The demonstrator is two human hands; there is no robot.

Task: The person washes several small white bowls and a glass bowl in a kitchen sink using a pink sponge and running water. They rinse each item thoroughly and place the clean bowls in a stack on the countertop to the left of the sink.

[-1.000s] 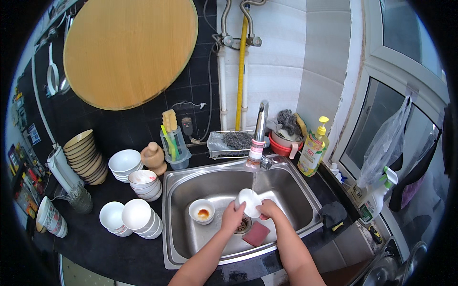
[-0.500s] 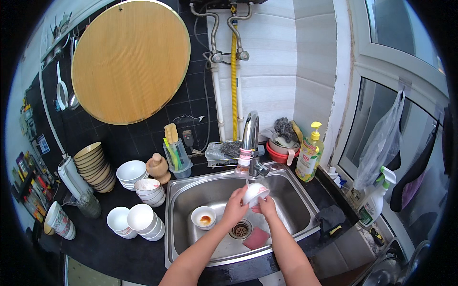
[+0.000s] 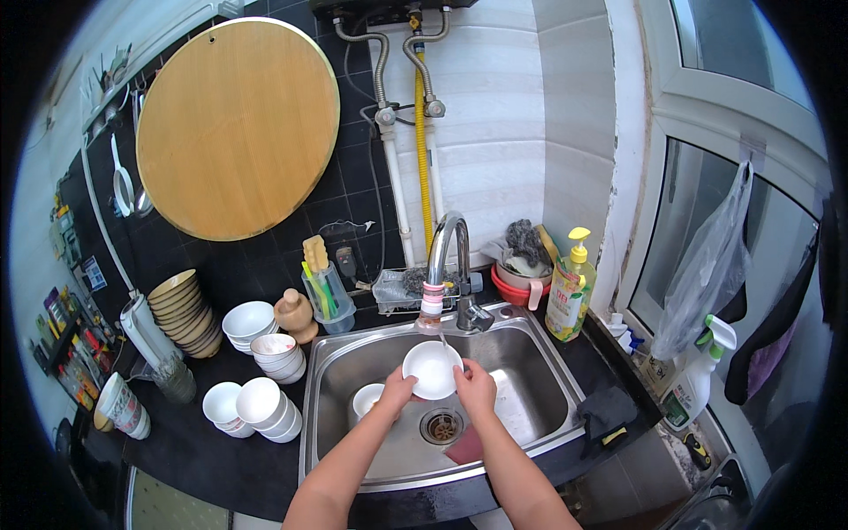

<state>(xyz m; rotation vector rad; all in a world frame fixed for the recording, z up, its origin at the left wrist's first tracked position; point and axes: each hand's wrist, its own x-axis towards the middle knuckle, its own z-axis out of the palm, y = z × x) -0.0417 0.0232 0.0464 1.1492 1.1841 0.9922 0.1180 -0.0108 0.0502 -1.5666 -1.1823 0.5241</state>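
A white bowl (image 3: 433,369) is held between my two hands over the sink (image 3: 336,468), its open side toward me. My left hand (image 3: 397,391) grips the rim on the left, and my right hand (image 3: 477,389) grips the right side. Just above the bowl is the faucet (image 3: 432,305), with a thin stream of water coming down. Another white bowl (image 3: 365,399) sits in the basin, partly behind my left hand. A reddish cloth (image 3: 465,446) lies beside the drain (image 3: 440,427), partly covered by my right forearm.
Stacked white bowls (image 3: 261,403) stand on the black counter left of the sink, with tan bowls (image 3: 185,314) behind. A wooden pestle-like piece (image 3: 295,315) and a utensil holder (image 3: 329,305) stand nearby. Right of the faucet are a yellow-pump bottle (image 3: 567,296), a red basin (image 3: 519,290) and a dark cloth (image 3: 606,412).
The bowl has turned from tilted sideways to face me, and both hands have moved slightly down and left with it. The view has shifted a little.
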